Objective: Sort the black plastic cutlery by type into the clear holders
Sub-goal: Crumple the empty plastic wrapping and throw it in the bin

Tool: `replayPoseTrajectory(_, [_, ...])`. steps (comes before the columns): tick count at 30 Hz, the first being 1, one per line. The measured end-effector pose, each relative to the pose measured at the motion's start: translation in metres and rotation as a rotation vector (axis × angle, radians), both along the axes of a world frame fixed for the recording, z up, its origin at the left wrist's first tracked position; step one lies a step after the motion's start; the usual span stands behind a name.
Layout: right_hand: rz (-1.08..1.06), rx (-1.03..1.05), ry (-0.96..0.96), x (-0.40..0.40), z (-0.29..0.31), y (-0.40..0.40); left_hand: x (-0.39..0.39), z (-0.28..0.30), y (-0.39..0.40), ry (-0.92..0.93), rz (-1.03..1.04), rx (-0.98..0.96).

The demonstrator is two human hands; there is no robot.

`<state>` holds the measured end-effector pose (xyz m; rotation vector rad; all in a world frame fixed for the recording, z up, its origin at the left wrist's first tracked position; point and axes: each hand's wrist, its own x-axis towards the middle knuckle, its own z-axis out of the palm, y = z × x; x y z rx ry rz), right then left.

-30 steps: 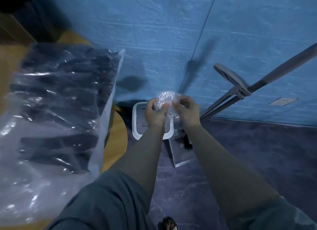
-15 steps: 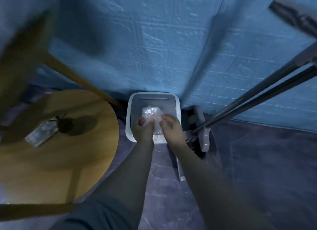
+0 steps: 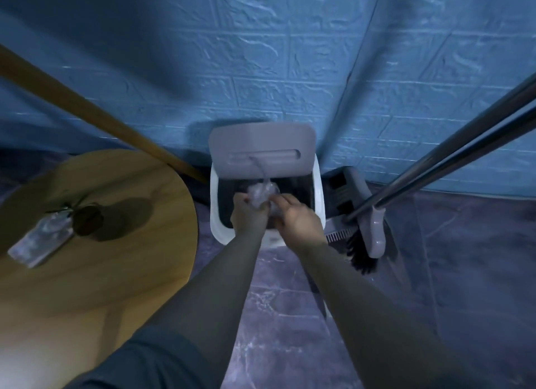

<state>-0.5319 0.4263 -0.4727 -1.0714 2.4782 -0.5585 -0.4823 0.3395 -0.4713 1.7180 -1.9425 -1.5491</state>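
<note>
Both of my hands hold a crumpled ball of clear plastic wrap [image 3: 261,193] over the open mouth of a white waste bin [image 3: 216,223] on the floor. My left hand [image 3: 248,217] grips the ball from the left and my right hand [image 3: 298,219] pinches it from the right. The bin's grey lid [image 3: 261,152] stands tipped up against the blue wall. No black cutlery and no clear holders are in view.
A round wooden table [image 3: 116,249] stands at the left, with a small clear object [image 3: 40,240] and a dark object [image 3: 87,220] on it. A wooden leg [image 3: 95,116] slants above it. A broom and dustpan [image 3: 368,223] lean right of the bin.
The view swung from the table with the bag of cutlery down to the bin. My hands carried the plastic ball lower, and the bin lid now stands open.
</note>
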Motion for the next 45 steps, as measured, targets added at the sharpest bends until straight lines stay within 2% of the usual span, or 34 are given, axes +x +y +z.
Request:
replayPoseTrajectory(4, [-0.059,0.007,-0.042,-0.011,-0.005,-0.006,-0.004,-0.008,-0.011,-0.022,-0.138,0.144])
replayPoseTrajectory(6, [-0.107,0.032,-0.051,-0.013,-0.007,-0.009,-0.004,-0.011,-0.015,-0.040,-0.199,0.154])
replayPoseTrajectory(9, [-0.077,0.105,0.006,-0.013,-0.011,-0.013,0.004,-0.013,-0.019,-0.139,-0.278,-0.031])
replayPoseTrajectory(11, [-0.022,0.168,0.100,-0.012,-0.017,-0.014,0.010,-0.012,-0.021,-0.125,-0.314,-0.177])
replayPoseTrajectory(13, [0.029,0.246,0.214,-0.012,-0.021,-0.015,0.014,-0.011,-0.021,-0.127,-0.370,-0.243])
replayPoseTrajectory(16, [0.021,0.277,0.388,-0.011,-0.018,-0.015,0.018,-0.015,-0.020,-0.286,-0.630,-0.285])
replayPoseTrajectory(18, [-0.020,0.175,0.408,-0.010,-0.019,-0.012,0.019,-0.015,-0.020,-0.313,-0.682,-0.245])
replayPoseTrajectory(20, [0.008,0.040,0.350,-0.007,-0.019,-0.008,0.019,-0.010,-0.021,-0.304,-0.663,-0.252])
replayPoseTrajectory(22, [0.050,-0.101,0.406,-0.005,-0.018,-0.003,0.020,-0.004,-0.021,-0.307,-0.674,-0.315])
replayPoseTrajectory(24, [0.090,-0.107,0.451,-0.005,-0.018,0.003,0.022,0.001,-0.020,-0.362,-0.750,-0.412])
replayPoseTrajectory(27, [0.142,0.096,0.383,-0.004,-0.012,0.006,0.024,0.002,-0.021,-0.409,-0.805,-0.423])
replayPoseTrajectory(30, [0.245,0.379,0.231,-0.009,-0.008,0.001,0.022,-0.002,-0.018,-0.429,-0.814,-0.317])
replayPoseTrajectory(32, [0.265,0.470,0.232,-0.011,-0.004,-0.004,0.024,0.000,-0.015,-0.469,-0.852,-0.299])
replayPoseTrajectory(34, [0.217,0.417,0.272,-0.010,-0.002,-0.004,0.027,0.003,-0.013,-0.503,-0.910,-0.345])
replayPoseTrajectory(36, [0.132,0.269,0.340,-0.006,0.005,-0.001,0.030,0.008,-0.011,-0.497,-0.906,-0.388])
replayPoseTrajectory(38, [0.054,0.068,0.405,-0.006,0.007,0.006,0.033,0.012,-0.011,-0.451,-0.845,-0.486])
replayPoseTrajectory(41, [0.055,-0.070,0.408,-0.009,0.014,0.012,0.037,0.018,-0.011,-0.309,-0.702,-0.662])
replayPoseTrajectory(43, [0.110,-0.060,0.399,-0.015,0.016,0.012,0.037,0.022,-0.014,-0.232,-0.636,-0.754])
replayPoseTrajectory(45, [0.159,-0.022,0.367,-0.020,0.020,0.009,0.036,0.023,-0.019,-0.230,-0.660,-0.804])
